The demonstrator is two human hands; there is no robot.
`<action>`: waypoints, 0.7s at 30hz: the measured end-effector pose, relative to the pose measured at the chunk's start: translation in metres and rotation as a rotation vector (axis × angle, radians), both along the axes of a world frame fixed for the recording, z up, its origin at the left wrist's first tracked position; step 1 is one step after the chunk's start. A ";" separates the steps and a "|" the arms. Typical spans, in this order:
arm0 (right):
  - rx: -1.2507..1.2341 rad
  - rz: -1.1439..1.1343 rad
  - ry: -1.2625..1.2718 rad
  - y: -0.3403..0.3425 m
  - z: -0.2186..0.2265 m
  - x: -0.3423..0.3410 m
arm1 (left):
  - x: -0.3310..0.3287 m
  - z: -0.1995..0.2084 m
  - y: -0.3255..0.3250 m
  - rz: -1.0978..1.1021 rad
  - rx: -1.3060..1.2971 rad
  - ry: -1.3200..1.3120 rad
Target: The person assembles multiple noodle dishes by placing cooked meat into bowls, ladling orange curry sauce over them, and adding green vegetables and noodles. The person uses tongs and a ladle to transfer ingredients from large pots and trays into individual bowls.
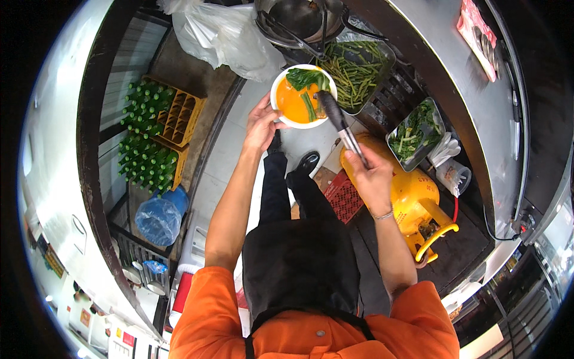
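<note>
My left hand (263,124) grips a white bowl (301,125) by its left rim, the thumb at the edge. Orange soup (289,103) fills the bowl, with leafy greens (306,78) along its far side and pieces of green bean (308,105) near the middle. In my right hand (372,176) are tongs (339,124) with a metal handle and dark tips. Their tips reach into the bowl at its right side, beside the greens; whether they pinch a piece there I cannot tell. Just beyond the bowl lies a tray of cut green beans (351,73).
A tray of leafy greens (412,139) and a container of white spoons (452,173) stand to the right, above a yellow gas cylinder (406,197). Yellow crates (182,116) with green bottles are at the left. A wok (299,18) and white plastic bag (224,39) lie at the far side.
</note>
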State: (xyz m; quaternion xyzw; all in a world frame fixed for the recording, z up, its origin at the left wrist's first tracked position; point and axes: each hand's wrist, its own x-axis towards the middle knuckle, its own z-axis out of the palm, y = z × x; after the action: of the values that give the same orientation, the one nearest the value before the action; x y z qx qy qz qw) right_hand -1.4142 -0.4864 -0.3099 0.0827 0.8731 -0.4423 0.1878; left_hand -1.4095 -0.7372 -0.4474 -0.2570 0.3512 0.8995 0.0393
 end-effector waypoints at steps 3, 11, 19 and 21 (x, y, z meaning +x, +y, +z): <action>0.115 0.121 0.040 -0.015 0.011 0.003 | -0.004 0.001 0.005 0.000 -0.005 0.000; 0.203 0.076 0.319 0.009 0.014 0.011 | -0.004 0.004 0.015 -0.011 -0.024 -0.018; 0.322 -0.112 0.528 0.006 -0.114 -0.082 | 0.055 0.045 0.006 -0.018 -0.123 -0.013; 0.472 -0.120 0.603 -0.005 -0.142 -0.094 | 0.069 0.066 0.001 -0.004 -0.125 -0.044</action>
State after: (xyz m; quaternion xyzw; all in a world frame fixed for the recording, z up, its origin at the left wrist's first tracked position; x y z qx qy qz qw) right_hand -1.5083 -0.4919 -0.4522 0.0407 0.9605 -0.2439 -0.1275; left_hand -1.3409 -0.7366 -0.3816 -0.2781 0.4064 0.8697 0.0329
